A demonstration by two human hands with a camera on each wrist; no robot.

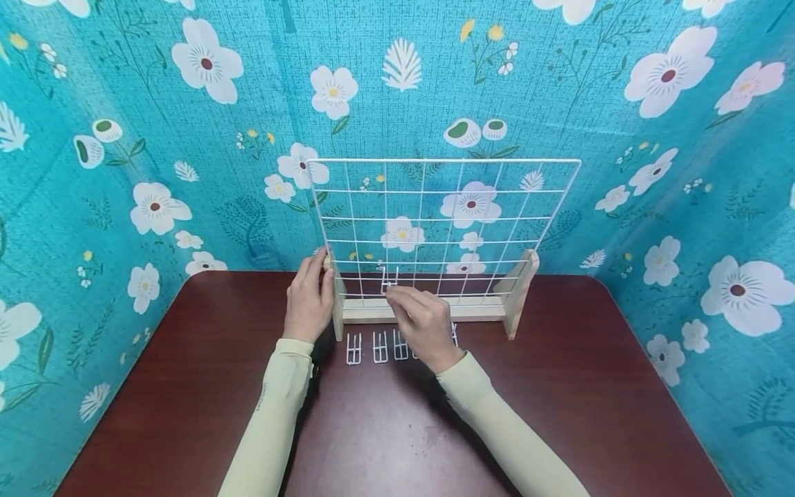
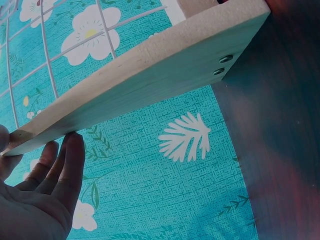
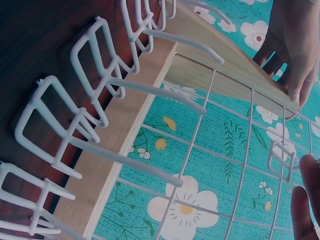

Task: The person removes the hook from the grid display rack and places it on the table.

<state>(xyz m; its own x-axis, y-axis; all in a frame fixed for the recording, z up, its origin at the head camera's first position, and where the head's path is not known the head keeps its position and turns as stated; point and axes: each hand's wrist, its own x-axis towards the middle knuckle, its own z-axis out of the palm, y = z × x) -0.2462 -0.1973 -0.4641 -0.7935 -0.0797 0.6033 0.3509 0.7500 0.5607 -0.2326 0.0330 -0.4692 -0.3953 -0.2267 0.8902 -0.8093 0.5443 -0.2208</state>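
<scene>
A white wire grid panel (image 1: 442,219) stands upright in a wooden stand (image 1: 428,314) on the table. My left hand (image 1: 308,295) grips the upper end of the stand's left side post (image 2: 125,85), with the thumb on one side and the fingers against the outer face. In front of the grid's lower left part, my right hand (image 1: 427,323) pinches a small white wire hook (image 3: 282,160) between thumb and fingertips. The hook's frame lies against or close to the grid wires; whether it is hooked on, I cannot tell.
Several more white wire hooks (image 1: 380,347) lie in a row on the table along the front of the stand, some partly hidden by the right hand. The dark red-brown table (image 1: 596,386) reaches back to a turquoise flowered cloth (image 1: 261,138) behind and beside it.
</scene>
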